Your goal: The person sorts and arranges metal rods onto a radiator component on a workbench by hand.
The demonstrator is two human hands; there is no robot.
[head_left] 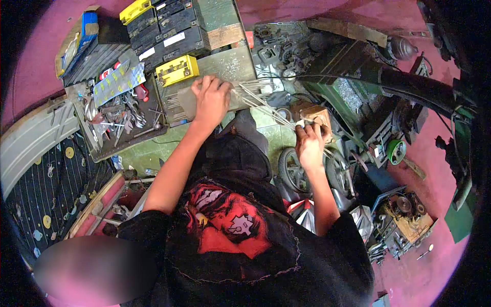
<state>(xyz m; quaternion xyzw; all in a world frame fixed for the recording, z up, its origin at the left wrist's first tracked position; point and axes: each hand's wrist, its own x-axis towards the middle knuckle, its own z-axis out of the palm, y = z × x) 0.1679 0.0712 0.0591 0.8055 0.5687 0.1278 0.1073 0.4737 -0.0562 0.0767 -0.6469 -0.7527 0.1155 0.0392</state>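
Observation:
My left hand (210, 96) lies on a flat grey-brown packet or sheet (186, 100) at the edge of the bench, its fingers slightly bent and apart. Thin rods (176, 108) poke out from the left side of that packet. More long, thin light-grey rods (261, 105) stretch from near my left hand toward my right hand (310, 140). My right fingers are closed around the far ends of these rods, by a brown cardboard box (317, 113). A small white bit shows at the fingertips; I cannot make out what it is.
A yellow-topped battery (176, 70) and several black batteries (171, 36) stand at the back. Left of them is a tray of tools (123, 120). Green machinery (340, 87) stands on the right, with wheels (294, 169) below my right arm and metal parts (404, 207) farther right.

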